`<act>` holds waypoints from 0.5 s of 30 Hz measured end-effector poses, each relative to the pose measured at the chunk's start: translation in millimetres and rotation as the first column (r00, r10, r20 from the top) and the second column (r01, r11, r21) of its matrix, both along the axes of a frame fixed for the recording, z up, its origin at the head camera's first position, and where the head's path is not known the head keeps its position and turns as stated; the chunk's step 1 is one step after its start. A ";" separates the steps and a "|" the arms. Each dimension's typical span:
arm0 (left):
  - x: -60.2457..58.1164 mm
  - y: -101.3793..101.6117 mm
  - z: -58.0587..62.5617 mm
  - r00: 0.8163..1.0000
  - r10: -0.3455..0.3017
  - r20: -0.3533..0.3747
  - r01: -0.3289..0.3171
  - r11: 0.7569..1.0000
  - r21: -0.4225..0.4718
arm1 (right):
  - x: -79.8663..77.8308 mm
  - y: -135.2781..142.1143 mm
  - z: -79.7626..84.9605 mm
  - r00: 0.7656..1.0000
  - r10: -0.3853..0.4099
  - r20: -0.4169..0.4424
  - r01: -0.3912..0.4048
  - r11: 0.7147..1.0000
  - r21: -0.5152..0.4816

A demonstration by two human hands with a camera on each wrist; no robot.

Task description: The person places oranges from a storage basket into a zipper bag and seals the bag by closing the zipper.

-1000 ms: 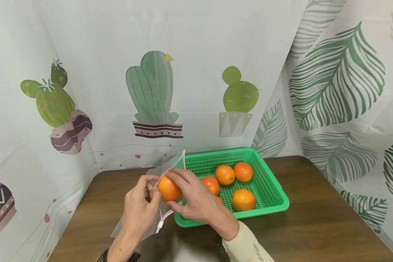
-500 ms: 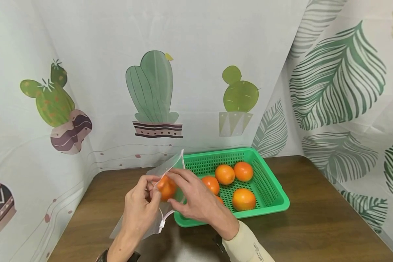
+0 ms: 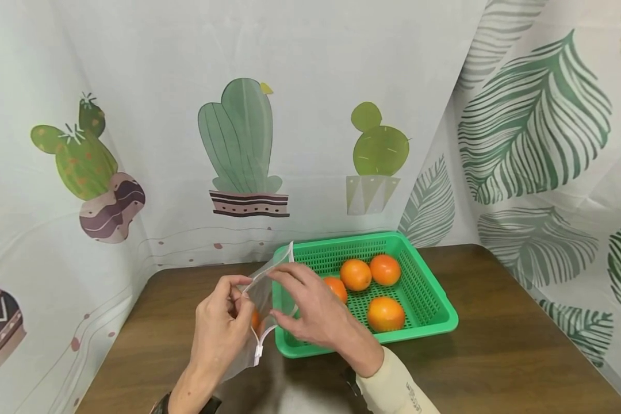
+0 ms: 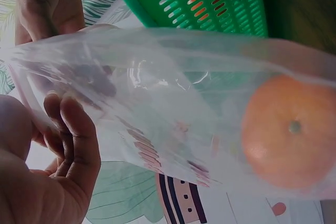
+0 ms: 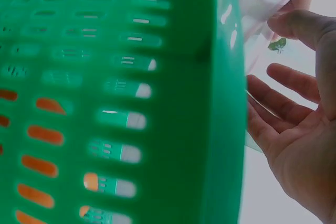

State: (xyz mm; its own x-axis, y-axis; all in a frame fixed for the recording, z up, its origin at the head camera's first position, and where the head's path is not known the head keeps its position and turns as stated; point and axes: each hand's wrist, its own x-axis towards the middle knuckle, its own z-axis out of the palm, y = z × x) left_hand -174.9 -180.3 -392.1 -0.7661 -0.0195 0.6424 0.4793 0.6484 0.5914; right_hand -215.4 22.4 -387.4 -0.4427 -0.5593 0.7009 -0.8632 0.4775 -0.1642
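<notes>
Beside the green basket [image 3: 418, 333], the left hand [image 3: 219, 322] pinches a clear bag [image 4: 173, 114] by its edge; the right hand [image 3: 318, 310], fingers wide, is at the opening. One orange [image 4: 289, 135] lies inside the bag.

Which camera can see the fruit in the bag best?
The left wrist view: the fruit shows big and nearly whole through the clear bag, even its green spot. The head view shows just a sliver beside the left hand. The right wrist view shows orange patches through the basket, but none is clearly that fruit.
</notes>
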 end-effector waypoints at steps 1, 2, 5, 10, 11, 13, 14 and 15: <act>0.0 -0.5 0.4 1.000 0.001 0.000 -0.001 1.000 0.001 | -0.4 1.1 0.5 1.000 -0.001 0.003 0.001 1.000 -0.003; 0.1 -1.0 0.7 1.000 0.001 0.003 -0.001 1.000 0.003 | -0.9 2.3 0.9 1.000 -0.002 0.008 0.002 1.000 -0.007; 1.0 -2.2 1.3 1.000 -0.003 0.010 0.003 1.000 0.008 | -2.1 5.6 1.8 1.000 -0.005 0.020 0.005 1.000 -0.012; 1.2 -3.9 2.8 1.000 0.005 0.007 -0.005 1.000 0.003 | -2.4 10.6 3.4 0.999 -0.029 0.031 0.029 1.000 -0.011; 1.1 -4.2 3.2 1.000 0.008 0.004 -0.008 1.000 0.002 | -2.3 11.7 3.8 0.999 -0.035 0.035 0.035 0.999 -0.012; 1.1 -4.9 3.9 1.000 0.011 0.003 -0.011 1.000 0.003 | -2.2 13.4 4.3 0.998 -0.041 0.046 0.042 0.999 -0.016; 1.3 -5.2 4.2 1.000 0.014 0.003 -0.014 1.000 0.005 | -2.2 14.2 4.5 0.998 -0.044 0.052 0.045 0.999 -0.017; 1.3 -5.8 4.5 1.000 0.016 0.003 -0.016 1.000 0.006 | -2.5 14.9 5.0 0.997 -0.048 0.056 0.049 0.999 -0.018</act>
